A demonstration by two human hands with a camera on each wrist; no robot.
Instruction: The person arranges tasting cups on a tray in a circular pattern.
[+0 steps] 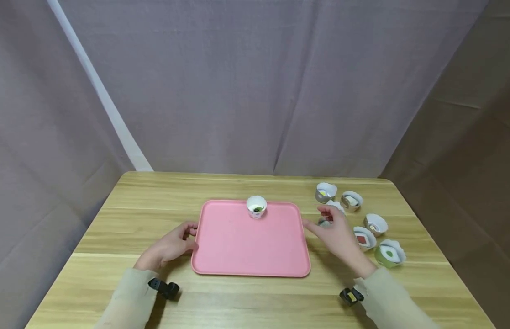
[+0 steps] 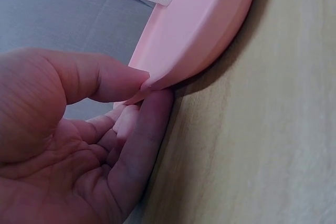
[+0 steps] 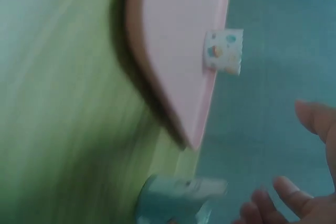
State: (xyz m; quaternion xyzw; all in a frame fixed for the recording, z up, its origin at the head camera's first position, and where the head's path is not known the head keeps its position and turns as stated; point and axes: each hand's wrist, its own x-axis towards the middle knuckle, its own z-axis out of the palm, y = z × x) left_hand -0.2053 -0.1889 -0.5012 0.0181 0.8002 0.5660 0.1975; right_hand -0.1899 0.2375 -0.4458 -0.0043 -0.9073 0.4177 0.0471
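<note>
A pink rectangular tray (image 1: 250, 246) lies on the wooden table. Near its far rim stands a small white paper cup (image 1: 256, 207) with a printed pattern and something green and dark inside. My left hand (image 1: 172, 244) pinches the tray's left edge, thumb (image 2: 123, 81) on top of the rim and fingers underneath. On the other side, my right hand (image 1: 337, 235) is held with thumb and fingers spread apart, holding nothing. Its thumb tip is close to the tray's right rim in the head view. A pale cup (image 1: 324, 222) beyond the right hand is partly hidden by it.
Several scalloped paper cups stand at the right of the table: a grey one (image 1: 325, 193), brown ones (image 1: 351, 201), one with a red square inside (image 1: 364, 238) and a green one (image 1: 389, 254). Grey curtains (image 1: 222, 91) hang behind the table (image 1: 238, 301).
</note>
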